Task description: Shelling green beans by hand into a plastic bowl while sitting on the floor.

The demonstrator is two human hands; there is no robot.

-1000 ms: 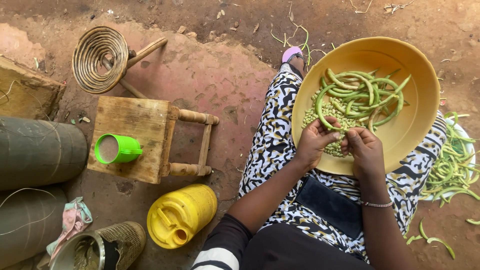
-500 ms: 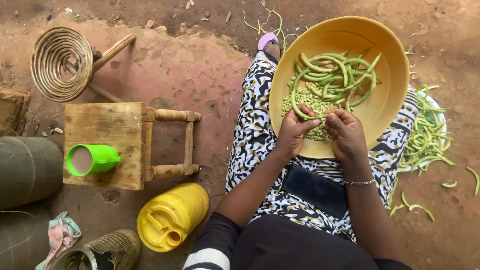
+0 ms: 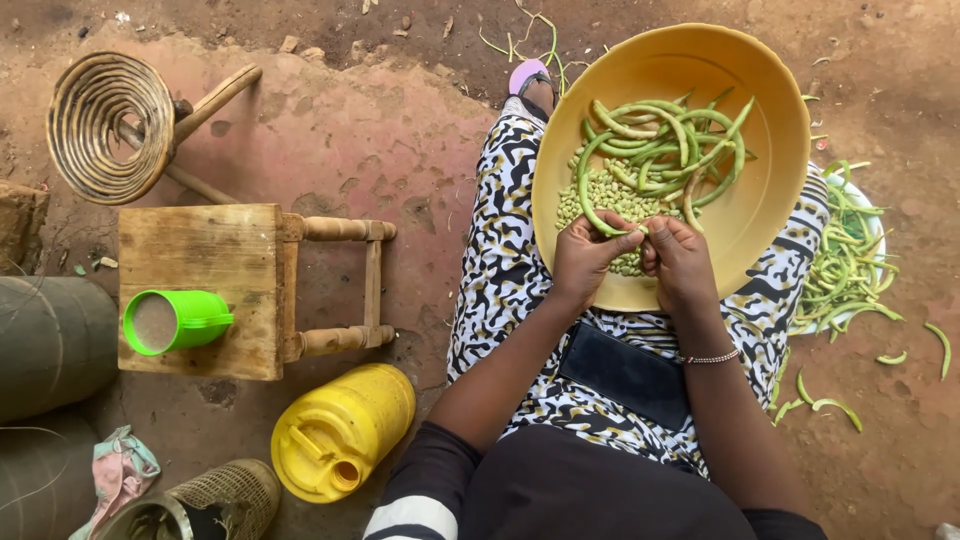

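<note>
Two hands work a green bean pod over a yellow basin on the lap.

The left hand (image 3: pixel 588 252) and right hand (image 3: pixel 678 258) sit side by side at the basin's lower rim, right of centre in the frame, fingers curled and pinching one bean pod (image 3: pixel 590 195) between them; the exact fingertip grip is hard to see. The yellow basin (image 3: pixel 770 190) rests on the patterned skirt (image 3: pixel 500 270) and holds whole pods above a heap of shelled beans (image 3: pixel 605 195). Emptied pods (image 3: pixel 845 270) lie at the right edge of the frame on a white plate, partly hidden. Left of the frame stands a wooden stool (image 3: pixel 210 265) carrying a green cup (image 3: pixel 175 320), with a yellow jerrycan (image 3: pixel 345 430) below it on the earth floor.
</note>
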